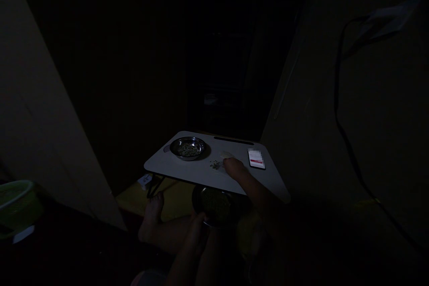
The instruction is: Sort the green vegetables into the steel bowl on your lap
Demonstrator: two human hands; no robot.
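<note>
Head view, dim room. The right hand (pixel 234 170) is resting near the front edge of a white lap table (pixel 162 163), its fingers pressed together, their tips just beside a pale flake (pixel 227 154). A small scatter of dark bits (pixel 216 165) is lying left of those fingers, mid-table. A steel bowl (pixel 187 148) of greenish grains is standing near the far-left corner, and a smartphone (pixel 256 158) with a blurred screen is lying near the right edge. Below the front edge, the left hand (pixel 197 232) is curling its fingers against the rim of a dark bowl (pixel 209 203) of green matter. A bare foot (pixel 152 216) is resting beyond that hand, and a green basin (pixel 16 201) is sitting at lower left.
</note>
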